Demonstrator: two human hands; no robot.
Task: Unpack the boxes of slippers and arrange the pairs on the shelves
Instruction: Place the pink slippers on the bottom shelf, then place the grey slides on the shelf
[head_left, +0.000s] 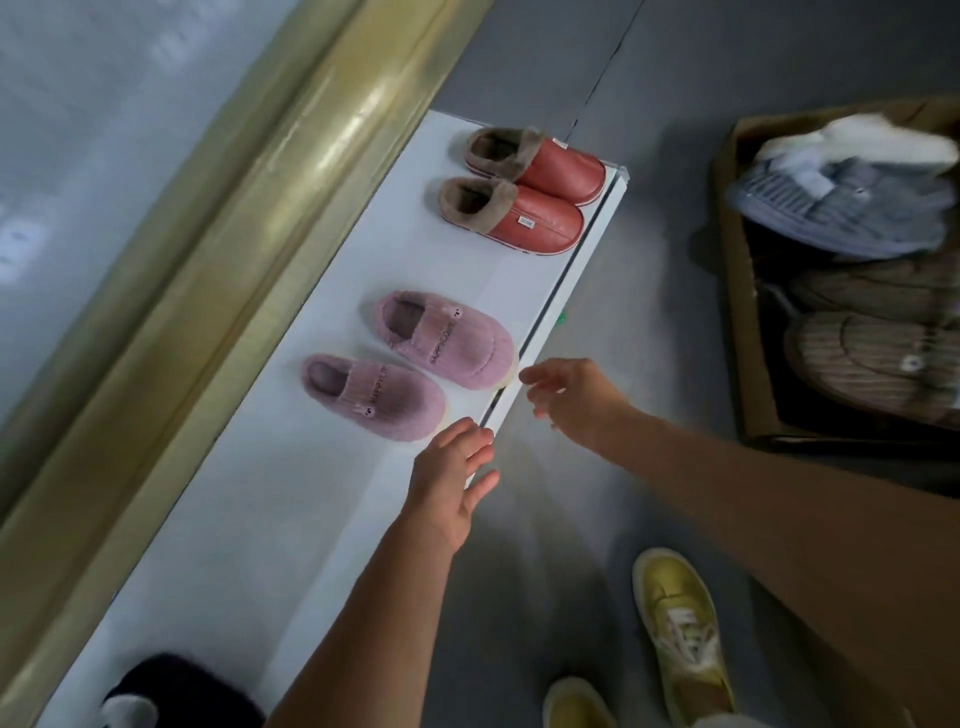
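Arms: two bare forearms reach in from the bottom edge toward a white shelf (249, 519), above a pair of yellow sneakers (680, 639) on the grey floor (649, 291).
Dark slipper: a black furry slipper (182, 691) sits at the shelf's near end, lower left, partly cut off by the edge.
Rail: a glossy gold rail (249, 208) runs along the shelf's far side.
Pink pair: two pink slippers (410, 364) lie side by side on the shelf, toes toward its front edge.
Left hand: the left hand (452, 478) hovers at the front edge just beside the nearer pink slipper, fingers spread, holding nothing.
Red pair: two red slippers with brown fur lining (524, 192) stand near the shelf's end.
Right hand: the right hand (566, 395) is just off the front edge, fingers loosely apart, empty.
Box: a cardboard box (737, 322) on the floor at right holds blue-grey and brown slippers (857, 312), blurred.
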